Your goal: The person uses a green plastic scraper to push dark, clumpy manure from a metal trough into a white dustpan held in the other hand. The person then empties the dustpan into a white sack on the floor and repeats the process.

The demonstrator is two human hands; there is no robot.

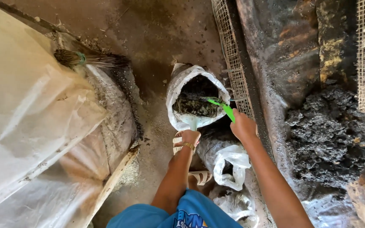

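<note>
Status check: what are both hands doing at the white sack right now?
Left hand gripping rim of white woven sack of dark material. Right hand closed on green-handled tool over sack mouth. White plastic bag beneath arms; wire mesh panel alongside.

The open sack (pixel 178 86) stands on the floor (pixel 157 33), with clumped matter (pixel 195 103) inside it. Left of the sack lies a broom (pixel 91 59) on a sheet-covered heap (pixel 30 109). Right of the sack runs a wire mesh panel (pixel 231 50), and beyond that a dark pile (pixel 330 135). Just below the sack lies a crumpled bag (pixel 231 164).
</note>
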